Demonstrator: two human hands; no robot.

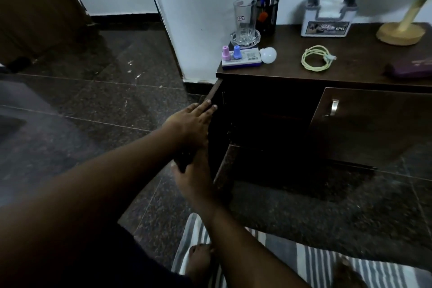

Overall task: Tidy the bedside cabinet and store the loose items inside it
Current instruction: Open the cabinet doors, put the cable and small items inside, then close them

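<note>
The dark wooden bedside cabinet [304, 70] has its left door [224, 166] swung open towards me, and the inside is dark. My left hand [191, 121] lies flat on the door's outer face, its straight fingers reaching the top edge. My right hand [195, 180] is just below it at the door's free edge, with its thumb against a small dark thing [183, 161] that I cannot identify. Loose on top lie a white bulb [268, 54], a coiled yellow-green cable [315, 57] and a box with a pink and a blue bottle [242, 57].
Also on top are a glass in a glass dish [244, 23], a black pen holder [267, 15], a white OPEL box [326, 21], a lamp [402, 30] and a purple item [411, 68]. The right door [374, 124] is closed. A striped mat [327, 264] lies under my feet.
</note>
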